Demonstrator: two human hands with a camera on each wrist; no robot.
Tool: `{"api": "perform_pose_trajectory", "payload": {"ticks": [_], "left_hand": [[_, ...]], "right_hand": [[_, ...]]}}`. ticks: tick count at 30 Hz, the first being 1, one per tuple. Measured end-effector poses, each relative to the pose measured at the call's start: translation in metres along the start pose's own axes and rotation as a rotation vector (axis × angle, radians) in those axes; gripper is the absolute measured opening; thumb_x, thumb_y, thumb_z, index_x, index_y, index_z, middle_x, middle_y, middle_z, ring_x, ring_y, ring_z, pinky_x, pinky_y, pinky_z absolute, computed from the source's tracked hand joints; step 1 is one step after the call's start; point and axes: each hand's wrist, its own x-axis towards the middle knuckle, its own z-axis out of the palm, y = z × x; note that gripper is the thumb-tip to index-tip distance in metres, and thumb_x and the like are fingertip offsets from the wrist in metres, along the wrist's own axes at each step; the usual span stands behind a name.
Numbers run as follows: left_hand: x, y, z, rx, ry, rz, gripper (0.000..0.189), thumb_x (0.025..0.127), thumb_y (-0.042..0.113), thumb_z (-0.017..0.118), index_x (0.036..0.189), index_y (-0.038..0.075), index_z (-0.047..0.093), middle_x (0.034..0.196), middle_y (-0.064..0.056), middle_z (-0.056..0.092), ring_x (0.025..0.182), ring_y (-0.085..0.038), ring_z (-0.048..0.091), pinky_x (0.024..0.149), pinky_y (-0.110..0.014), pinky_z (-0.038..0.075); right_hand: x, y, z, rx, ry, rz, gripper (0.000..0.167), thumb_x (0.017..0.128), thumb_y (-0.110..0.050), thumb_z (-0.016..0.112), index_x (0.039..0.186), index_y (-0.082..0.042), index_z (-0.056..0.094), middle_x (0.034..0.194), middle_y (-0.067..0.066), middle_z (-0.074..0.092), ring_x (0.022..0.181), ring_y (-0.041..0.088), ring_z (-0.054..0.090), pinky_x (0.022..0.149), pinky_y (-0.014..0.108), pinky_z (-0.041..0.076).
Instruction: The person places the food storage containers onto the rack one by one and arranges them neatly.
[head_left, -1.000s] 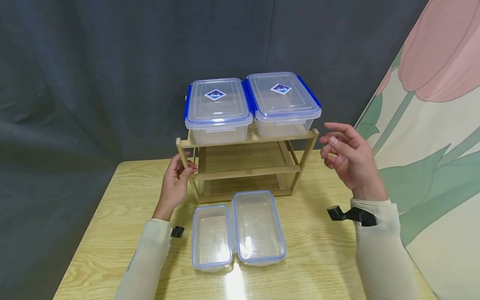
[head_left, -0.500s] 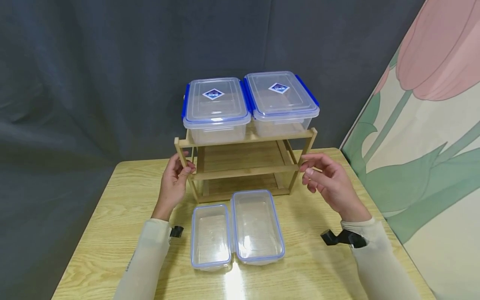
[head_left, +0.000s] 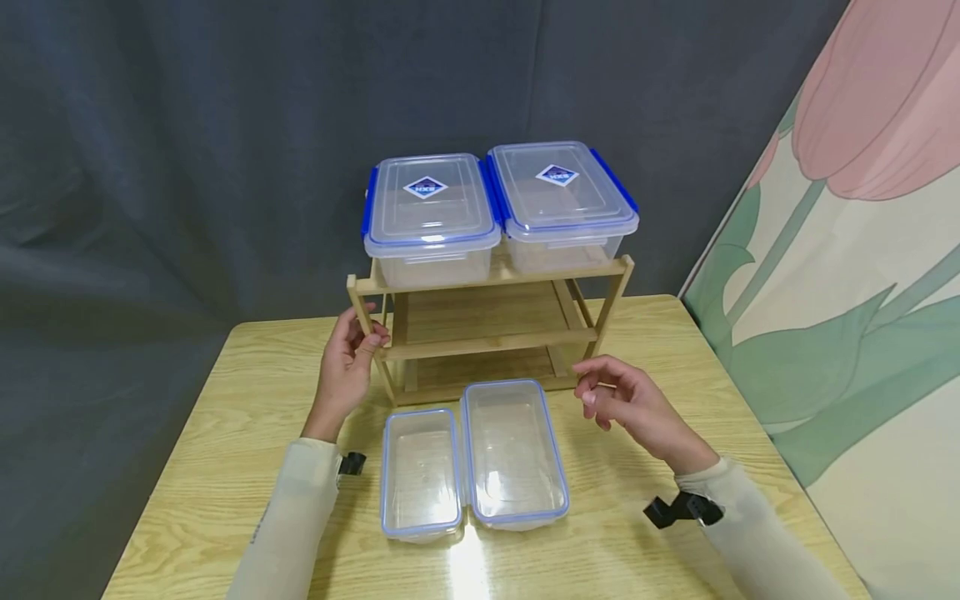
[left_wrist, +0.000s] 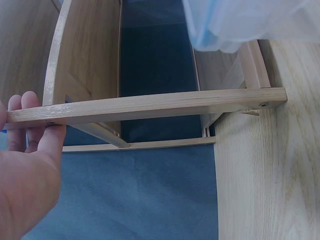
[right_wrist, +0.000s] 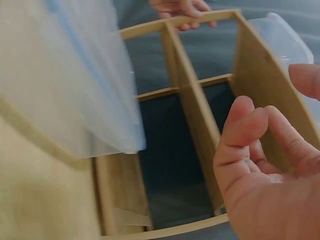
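My left hand (head_left: 343, 368) grips the left front post of a three-tier wooden rack (head_left: 491, 343). In the left wrist view, its fingers (left_wrist: 52, 145) and thumb sit on either side of that post. My right hand (head_left: 637, 410) hovers in front of the rack's right side, holding nothing, its fingers loosely bent. Nearest to it is the larger clear container (head_left: 517, 450) with a light-blue rim, lying on the table. A smaller container (head_left: 422, 473) of the same kind lies to its left. The right wrist view shows the right hand (right_wrist: 265, 165) apart from the rack.
Two lidded clear boxes with dark-blue clips, a left box (head_left: 435, 200) and a right box (head_left: 562, 190), stand side by side on the rack's top tier. A dark curtain (head_left: 225, 167) hangs behind the wooden table (head_left: 225, 467). A tulip-patterned panel (head_left: 840, 250) borders the right side.
My right hand has moved down and to the left, from beside the top right box to near the larger low container. The left hand stays on the rack post.
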Motion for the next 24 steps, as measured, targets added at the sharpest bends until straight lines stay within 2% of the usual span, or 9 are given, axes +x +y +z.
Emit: {"api": "perform_pose_trajectory", "payload": {"ticks": [5,10,16,21,24], "left_hand": [[-0.001,0.0,0.0,0.003,-0.001,0.0,0.041,0.11,0.006,0.051,0.151,0.005,0.047,0.11,-0.002,0.062,0.102,-0.009,0.066,0.093,-0.018,0.058],[-0.001,0.0,0.0,0.003,0.002,0.004,0.041,0.11,0.006,0.051,0.152,0.005,0.048,0.111,-0.011,0.062,0.102,-0.01,0.066,0.094,-0.018,0.058],[-0.001,-0.001,-0.001,0.011,0.005,0.005,0.041,0.111,0.007,0.05,0.152,0.006,0.047,0.112,-0.015,0.062,0.103,-0.01,0.065,0.094,-0.017,0.058],[-0.001,-0.001,0.0,0.01,0.003,-0.001,0.041,0.111,0.007,0.05,0.152,0.006,0.047,0.112,-0.011,0.062,0.103,-0.011,0.065,0.095,-0.018,0.058],[-0.001,-0.001,0.0,0.008,0.004,0.003,0.042,0.111,0.007,0.05,0.153,0.007,0.047,0.112,-0.013,0.062,0.103,-0.012,0.066,0.095,-0.02,0.058]], "right_hand": [[-0.008,0.019,0.006,0.032,-0.068,-0.017,0.035,0.105,0.003,0.055,0.138,-0.008,0.06,0.107,0.01,0.063,0.079,0.009,0.065,0.055,0.032,0.051],[-0.016,0.036,0.013,0.101,-0.141,-0.031,0.039,0.104,0.007,0.054,0.141,-0.005,0.057,0.109,0.012,0.063,0.082,0.008,0.065,0.055,0.034,0.049],[-0.028,0.05,0.024,0.115,-0.141,0.012,0.037,0.104,0.005,0.057,0.14,0.002,0.056,0.104,0.007,0.065,0.08,0.008,0.062,0.055,0.034,0.052],[-0.042,0.062,0.033,0.138,-0.13,0.069,0.038,0.104,0.003,0.057,0.14,0.014,0.049,0.104,0.003,0.065,0.087,0.007,0.065,0.063,0.033,0.061],[-0.048,0.069,0.037,0.15,-0.11,0.064,0.038,0.104,0.004,0.057,0.138,0.018,0.048,0.104,0.004,0.064,0.089,0.008,0.065,0.066,0.034,0.063]]}}
